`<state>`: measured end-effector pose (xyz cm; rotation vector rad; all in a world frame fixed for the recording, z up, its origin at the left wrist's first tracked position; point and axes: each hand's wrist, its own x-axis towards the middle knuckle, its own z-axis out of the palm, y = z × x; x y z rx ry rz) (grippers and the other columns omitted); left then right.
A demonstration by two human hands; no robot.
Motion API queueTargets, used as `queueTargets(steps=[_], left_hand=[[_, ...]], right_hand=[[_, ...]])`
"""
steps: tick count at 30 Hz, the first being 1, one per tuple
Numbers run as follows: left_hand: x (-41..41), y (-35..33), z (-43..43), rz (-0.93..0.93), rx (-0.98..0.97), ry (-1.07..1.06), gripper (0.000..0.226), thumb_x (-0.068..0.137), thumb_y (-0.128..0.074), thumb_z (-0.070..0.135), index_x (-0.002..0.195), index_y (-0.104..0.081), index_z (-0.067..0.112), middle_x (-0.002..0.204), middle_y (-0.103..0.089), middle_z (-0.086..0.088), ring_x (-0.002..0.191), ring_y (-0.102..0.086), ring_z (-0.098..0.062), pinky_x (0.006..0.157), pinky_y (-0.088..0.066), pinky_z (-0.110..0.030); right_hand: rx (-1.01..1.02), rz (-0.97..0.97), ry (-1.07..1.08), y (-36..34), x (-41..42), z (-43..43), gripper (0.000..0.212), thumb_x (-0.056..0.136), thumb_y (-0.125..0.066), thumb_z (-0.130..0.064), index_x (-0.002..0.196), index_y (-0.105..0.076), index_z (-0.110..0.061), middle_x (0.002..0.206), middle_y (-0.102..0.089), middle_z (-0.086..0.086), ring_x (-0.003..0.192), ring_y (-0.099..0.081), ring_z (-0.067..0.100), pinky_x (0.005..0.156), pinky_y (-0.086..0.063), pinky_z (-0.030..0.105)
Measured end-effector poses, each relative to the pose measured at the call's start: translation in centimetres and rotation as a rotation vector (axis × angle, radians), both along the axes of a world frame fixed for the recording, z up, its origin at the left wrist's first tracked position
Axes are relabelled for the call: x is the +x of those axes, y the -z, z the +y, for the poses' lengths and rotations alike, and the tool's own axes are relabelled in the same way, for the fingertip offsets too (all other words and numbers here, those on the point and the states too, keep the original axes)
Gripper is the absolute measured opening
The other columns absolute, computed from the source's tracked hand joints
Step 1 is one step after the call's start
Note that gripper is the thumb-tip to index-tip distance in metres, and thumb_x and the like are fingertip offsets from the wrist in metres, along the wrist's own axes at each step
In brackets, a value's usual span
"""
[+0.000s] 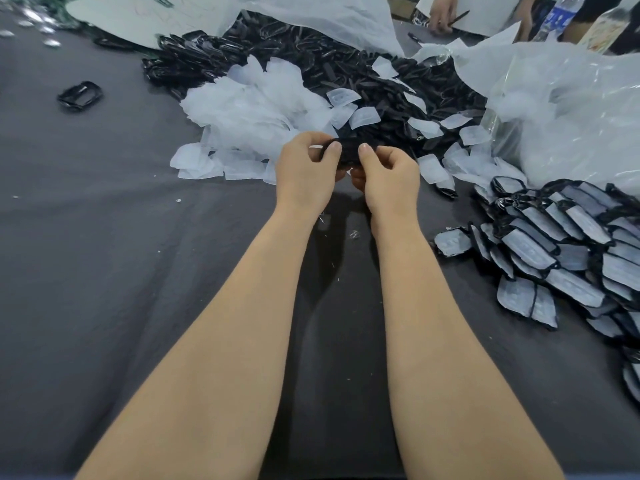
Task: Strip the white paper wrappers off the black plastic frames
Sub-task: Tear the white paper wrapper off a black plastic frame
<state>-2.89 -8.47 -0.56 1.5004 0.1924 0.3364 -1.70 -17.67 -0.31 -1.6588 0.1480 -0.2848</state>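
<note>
Both my hands hold one black plastic frame (347,151) above the dark cloth, in the middle of the view. My left hand (306,166) pinches its left end and my right hand (388,174) pinches its right end, thumbs on top. A sliver of white shows by my left fingers; whether it is a wrapper on this frame is unclear. Behind my hands lies a big pile of bare black frames (346,64) and a heap of loose white wrappers (252,109). At the right sits a pile of frames with white wrappers on them (568,247).
A dark grey cloth (121,254) covers the table. One loose black frame (80,95) lies at the far left. A clear plastic bag (571,109) bulges at the right back. Another person's hand (441,13) with a pen and a water bottle (559,15) are at the far edge.
</note>
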Motion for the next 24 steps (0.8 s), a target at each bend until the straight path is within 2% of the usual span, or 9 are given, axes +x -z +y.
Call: queueTargets(steps=[6, 8, 11, 13, 16, 17, 20, 22, 24], left_hand=[[-0.3, -0.1, 0.3, 0.009, 0.136, -0.007, 0.011, 0.096, -0.051, 0.008, 0.097, -0.053, 0.018, 0.074, -0.062, -0.002, 0.050, -0.062, 0.000, 0.057, -0.055, -0.019], [-0.4, -0.1, 0.4, -0.020, 0.249, -0.034, 0.012, 0.096, -0.050, 0.009, 0.094, -0.053, 0.020, 0.073, -0.061, 0.001, 0.056, -0.064, -0.002, 0.062, -0.057, -0.027], [-0.4, -0.4, 0.8, -0.079, 0.390, -0.096, 0.012, 0.095, -0.049, 0.009, 0.098, -0.056, 0.018, 0.075, -0.064, -0.005, 0.071, -0.067, -0.021, 0.072, -0.057, -0.039], [-0.3, -0.6, 1.4, -0.092, 0.298, -0.163, 0.013, 0.096, -0.048, 0.008, 0.097, -0.054, 0.020, 0.072, -0.062, 0.000, 0.065, -0.066, -0.013, 0.068, -0.057, -0.030], [-0.1, -0.9, 2.5, -0.067, -0.079, -0.293, 0.013, 0.097, -0.048, 0.005, 0.098, -0.051, 0.017, 0.070, -0.059, 0.002, 0.053, -0.060, -0.002, 0.060, -0.054, -0.018], [-0.1, -0.9, 2.7, -0.063, -0.188, -0.323, 0.011, 0.097, -0.047, 0.004, 0.098, -0.051, 0.015, 0.070, -0.058, 0.000, 0.052, -0.059, -0.001, 0.059, -0.053, -0.018], [0.0, -1.1, 2.8, -0.078, -0.334, -0.367, 0.009, 0.097, -0.046, 0.003, 0.097, -0.050, 0.011, 0.069, -0.056, 0.000, 0.053, -0.058, -0.004, 0.058, -0.051, -0.018], [0.0, -1.1, 2.6, -0.088, -0.354, -0.364, 0.009, 0.097, -0.046, 0.003, 0.098, -0.050, 0.011, 0.069, -0.056, 0.001, 0.055, -0.059, -0.005, 0.059, -0.052, -0.019], [-0.1, -1.1, 2.4, -0.090, -0.375, -0.348, 0.010, 0.097, -0.047, 0.003, 0.096, -0.050, 0.012, 0.069, -0.057, 0.001, 0.056, -0.059, -0.005, 0.059, -0.052, -0.019]], right_hand=[[-0.045, -0.056, 0.008, -0.1, -0.3, 0.1, 0.008, 0.092, -0.059, -0.010, 0.098, -0.055, -0.010, 0.085, -0.065, 0.010, 0.058, -0.064, 0.013, 0.070, -0.058, 0.032], [-0.139, -0.069, 0.001, -0.1, -0.5, 0.3, 0.009, 0.091, -0.059, -0.010, 0.099, -0.056, -0.010, 0.081, -0.065, 0.007, 0.057, -0.063, 0.010, 0.074, -0.058, 0.038], [-0.185, -0.077, 0.004, -0.3, -0.7, 0.7, 0.009, 0.091, -0.060, -0.013, 0.098, -0.056, -0.011, 0.078, -0.066, 0.004, 0.061, -0.066, 0.013, 0.079, -0.056, 0.042], [-0.191, -0.070, -0.001, -0.5, -0.8, 0.6, 0.013, 0.090, -0.061, -0.017, 0.101, -0.056, -0.013, 0.079, -0.067, 0.002, 0.076, -0.068, 0.019, 0.085, -0.053, 0.040], [-0.516, -0.006, -0.042, -0.7, -0.7, 0.4, 0.021, 0.088, -0.064, -0.030, 0.101, -0.064, -0.013, 0.086, -0.062, -0.004, 0.094, -0.063, 0.018, 0.078, -0.043, 0.021], [-0.643, 0.031, -0.070, -0.6, -0.8, 0.5, 0.026, 0.087, -0.064, -0.037, 0.099, -0.066, -0.014, 0.091, -0.063, -0.003, 0.098, -0.061, 0.018, 0.077, -0.041, 0.021], [-0.913, 0.128, -0.154, -0.4, -1.1, 1.6, 0.040, 0.084, -0.062, -0.049, 0.105, -0.064, -0.015, 0.114, -0.061, 0.004, 0.110, -0.056, 0.023, 0.093, -0.046, 0.036], [-0.997, 0.150, -0.184, -0.4, -1.3, 2.4, 0.039, 0.086, -0.062, -0.046, 0.111, -0.060, -0.015, 0.120, -0.057, 0.005, 0.114, -0.052, 0.026, 0.096, -0.044, 0.042], [-0.982, 0.129, -0.215, -0.4, -1.3, 2.7, 0.028, 0.089, -0.061, -0.036, 0.108, -0.058, -0.016, 0.118, -0.057, 0.005, 0.110, -0.053, 0.025, 0.094, -0.043, 0.040]])
